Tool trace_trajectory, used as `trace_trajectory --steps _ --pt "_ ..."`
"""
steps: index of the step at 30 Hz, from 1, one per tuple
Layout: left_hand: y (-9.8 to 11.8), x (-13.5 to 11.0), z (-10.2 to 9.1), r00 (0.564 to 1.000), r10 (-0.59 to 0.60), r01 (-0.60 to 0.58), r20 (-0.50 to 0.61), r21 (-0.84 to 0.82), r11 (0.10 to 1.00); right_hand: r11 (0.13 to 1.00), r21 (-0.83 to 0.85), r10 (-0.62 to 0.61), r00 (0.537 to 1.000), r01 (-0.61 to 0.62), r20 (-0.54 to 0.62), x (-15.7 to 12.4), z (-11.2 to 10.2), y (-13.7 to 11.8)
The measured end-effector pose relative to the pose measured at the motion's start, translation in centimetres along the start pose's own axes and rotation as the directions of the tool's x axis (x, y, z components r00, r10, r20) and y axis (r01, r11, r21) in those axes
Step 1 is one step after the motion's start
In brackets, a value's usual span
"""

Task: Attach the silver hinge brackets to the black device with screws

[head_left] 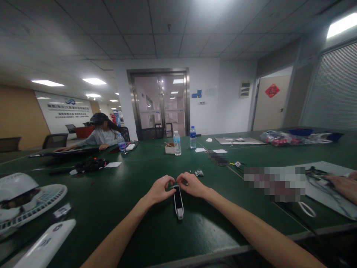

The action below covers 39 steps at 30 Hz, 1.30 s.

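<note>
A slim white device with a black face (178, 197) lies lengthwise on the green table, its near end lighter and clear-looking. My left hand (161, 190) is closed at the device's far end, with the thumb against its left edge and the index finger curled. Opposite it, my right hand (192, 184) is closed in a pinch by the same far end. Whatever sits between the right fingertips is too small to make out. Just beyond my right hand are small grey-white parts (199, 172).
Water bottles (177, 143) and a small cardboard box (169, 149) stand ahead. White plastic housings (44, 245) lie at left, near a black cable bundle (90, 165). A co-worker (102, 130) sits far left; another person's hand (343, 188) is over a white board (323, 193) at right.
</note>
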State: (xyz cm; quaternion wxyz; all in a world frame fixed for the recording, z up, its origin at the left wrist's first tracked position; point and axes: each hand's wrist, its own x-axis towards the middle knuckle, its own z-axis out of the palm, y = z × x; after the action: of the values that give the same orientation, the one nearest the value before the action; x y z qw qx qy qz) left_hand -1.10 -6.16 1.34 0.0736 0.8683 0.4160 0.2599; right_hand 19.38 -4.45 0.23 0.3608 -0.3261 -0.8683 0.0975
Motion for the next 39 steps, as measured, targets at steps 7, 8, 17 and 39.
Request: trace_trajectory --steps 7,8,17,39 --pt "0.9 0.1 0.6 0.998 0.028 -0.026 -0.056 0.042 0.999 0.997 0.076 -0.007 0.999 0.01 -0.036 -0.1 0.5 -0.8" --pt "1.0 0.1 0.6 0.998 0.029 -0.026 -0.052 0.052 0.998 0.997 0.073 -0.007 0.999 0.01 -0.036 -0.1 0.5 -0.8" --pt "1.2 0.0 0.0 0.998 0.068 -0.065 -0.02 0.099 0.993 0.999 0.018 -0.047 0.999 0.047 -0.001 -0.3 0.2 -0.9" --pt "-2.2 -0.1 -0.6 0.988 -0.099 0.093 0.123 0.048 0.994 0.936 -0.349 0.034 0.979 0.04 0.203 -0.1 -1.0 0.8"
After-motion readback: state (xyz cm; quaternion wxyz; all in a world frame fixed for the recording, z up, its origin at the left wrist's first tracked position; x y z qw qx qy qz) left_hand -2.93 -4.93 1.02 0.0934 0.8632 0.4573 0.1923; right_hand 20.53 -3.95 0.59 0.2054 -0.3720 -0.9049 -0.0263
